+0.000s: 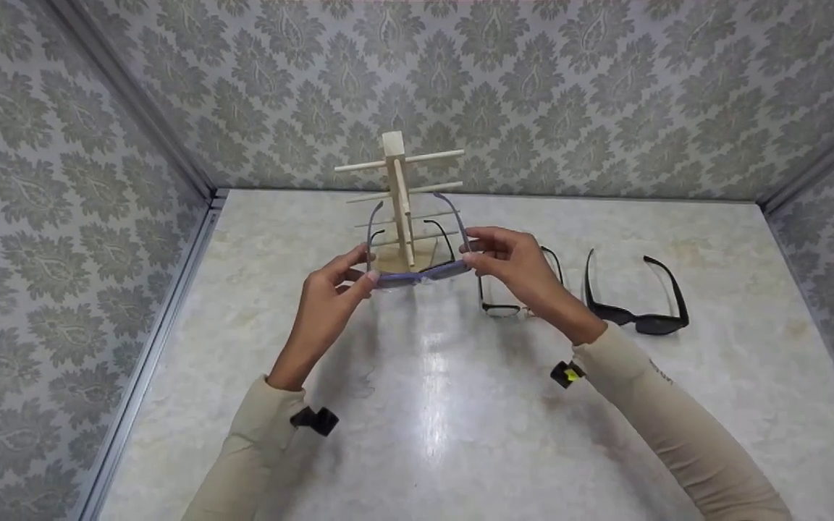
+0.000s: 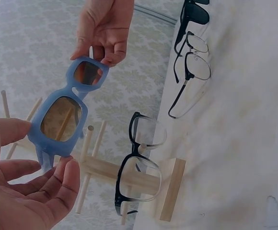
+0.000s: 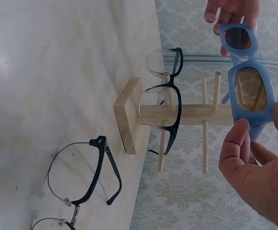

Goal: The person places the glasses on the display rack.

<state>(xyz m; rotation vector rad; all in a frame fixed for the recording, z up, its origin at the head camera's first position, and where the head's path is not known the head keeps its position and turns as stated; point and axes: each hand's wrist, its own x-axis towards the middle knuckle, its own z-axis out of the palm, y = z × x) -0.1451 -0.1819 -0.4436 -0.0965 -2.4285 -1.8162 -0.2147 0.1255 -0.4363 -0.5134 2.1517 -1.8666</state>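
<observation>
- Holding blue sunglasses point(image 2: 72, 91) up in front of wooden stand point(image 3: 191, 115), temples twd it; can't tell if touching.
- Pinching opp. frame ends nr hinges w/ both hands, L hand point(image 1: 329, 289) & R hand point(image 1: 520, 266).
- Looks light & stiff, prob. plastic; likely slick at lenses, fragile at hinges.
- Grip at outer rim corners, off lens faces; don't splay temples.
</observation>
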